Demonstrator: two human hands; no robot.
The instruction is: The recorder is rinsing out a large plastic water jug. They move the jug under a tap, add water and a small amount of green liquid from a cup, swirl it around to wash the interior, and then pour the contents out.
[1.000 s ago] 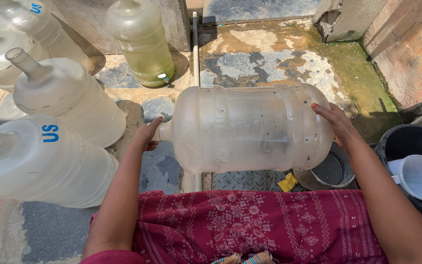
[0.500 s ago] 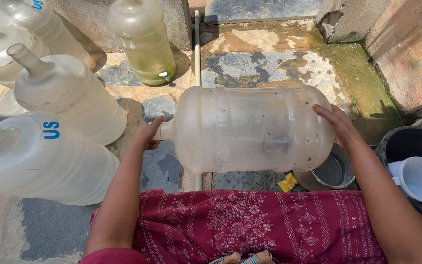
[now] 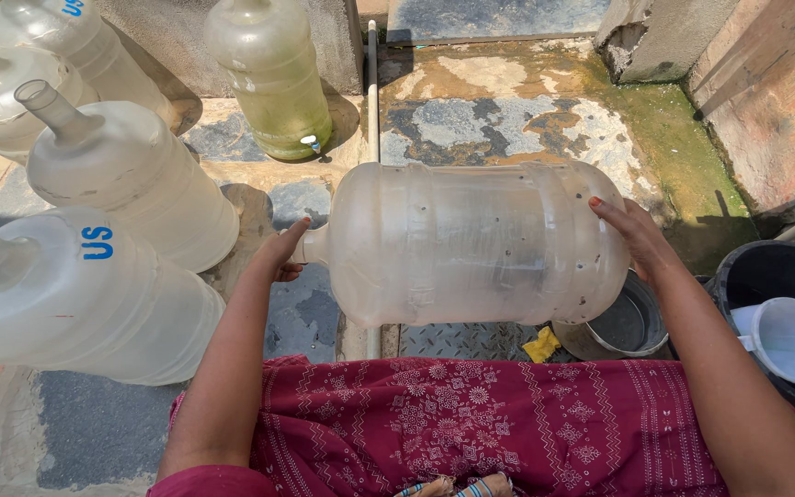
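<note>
A large clear plastic water jug lies on its side, held up in the air between both hands, above the person's lap in red patterned cloth; its neck points to the person's left and its base to the right. The left hand is at the neck, palm over the mouth with fingers loosely curved about it; how firmly it grips I cannot tell. The right hand lies flat and open against the base of the jug, fingers spread, pressing rather than clasping. To the left, several more jugs of the same kind stand and lean close together on the paved ground; one greenish jug with a small tap stands upright behind, by the wall. Below the held jug's base sit a metal bowl and a yellow scrap; further right, a dark bucket holds a white jug-shaped scoop.
</note>
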